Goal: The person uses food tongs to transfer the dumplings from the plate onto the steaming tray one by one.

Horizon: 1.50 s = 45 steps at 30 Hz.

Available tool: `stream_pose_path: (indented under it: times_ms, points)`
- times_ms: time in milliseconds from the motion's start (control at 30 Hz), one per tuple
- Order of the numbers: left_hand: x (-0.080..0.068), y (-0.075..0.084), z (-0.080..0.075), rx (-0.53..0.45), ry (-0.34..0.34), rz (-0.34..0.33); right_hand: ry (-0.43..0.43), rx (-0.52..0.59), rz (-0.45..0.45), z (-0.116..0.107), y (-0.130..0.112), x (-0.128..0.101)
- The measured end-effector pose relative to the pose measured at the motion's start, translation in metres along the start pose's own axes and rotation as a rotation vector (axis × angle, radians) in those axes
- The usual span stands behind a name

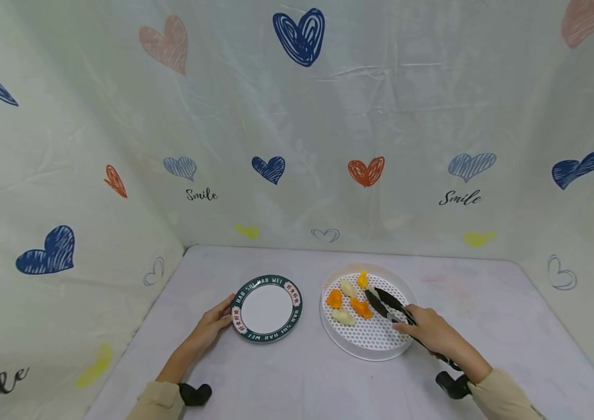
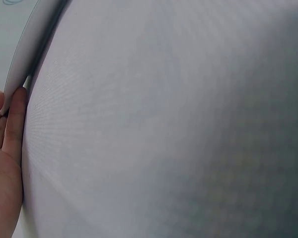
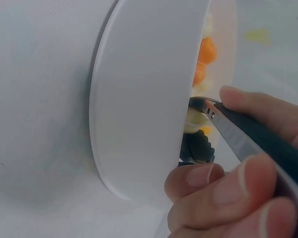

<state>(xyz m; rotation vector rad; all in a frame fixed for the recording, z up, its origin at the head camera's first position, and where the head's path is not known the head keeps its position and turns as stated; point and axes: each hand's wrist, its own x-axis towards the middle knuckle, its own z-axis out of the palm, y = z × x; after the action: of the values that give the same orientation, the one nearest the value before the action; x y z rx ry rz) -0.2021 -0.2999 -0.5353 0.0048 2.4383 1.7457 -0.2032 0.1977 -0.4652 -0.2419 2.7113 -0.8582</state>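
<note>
Head view — tongs gripped in right-hand fingers, over tray.

Both arms came in from the bottom edge wearing loose beige long sleeves, soft fabric, cuffs ending right at the wrists. The left hand was bare, no rings or watch that I could spot, and the right hand was bare too. Each wrist had a small black camera mount strapped on the underside, a chunky rounded plastic lump poking out just past the cuff; the left one looked like a short stubby cylinder, the right one similar with a dark strap. Fingernails in the right wrist view were short, plain, unpainted.
</note>
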Motion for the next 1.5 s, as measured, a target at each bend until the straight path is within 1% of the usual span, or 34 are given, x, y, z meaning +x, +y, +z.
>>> stream_pose_path:
  times_ms: [200, 433, 733, 867, 967, 1133, 1267, 1500]
  points:
    - [-0.002, 0.0, 0.0, -0.011, -0.005, -0.003, -0.007, -0.018, 0.002, 0.001, -0.001, 0.001]
    - [-0.004, 0.003, 0.0, -0.014, -0.019, -0.002, -0.003, -0.012, 0.004, 0.001, -0.001, -0.002]
    - [-0.002, 0.002, 0.0, -0.01, -0.007, 0.001, 0.007, 0.008, 0.019, -0.003, -0.003, -0.006]
    - [-0.001, 0.001, 0.001, -0.006, 0.004, -0.009, 0.016, 0.031, 0.016, -0.004, -0.001, -0.007]
    - [-0.001, 0.0, 0.001, -0.006, 0.004, -0.011, 0.027, 0.057, -0.003, -0.005, 0.0, -0.008]
    - [-0.001, 0.0, 0.001, -0.016, -0.003, 0.015, 0.047, 0.075, -0.031, -0.008, -0.001, -0.01]
    - [-0.002, 0.0, 0.001, 0.012, -0.001, 0.041, 0.058, 0.084, -0.035, -0.01, -0.001, -0.012]
    - [0.0, -0.002, 0.0, -0.006, 0.005, 0.026, 0.066, 0.128, -0.031, -0.009, -0.006, -0.014]
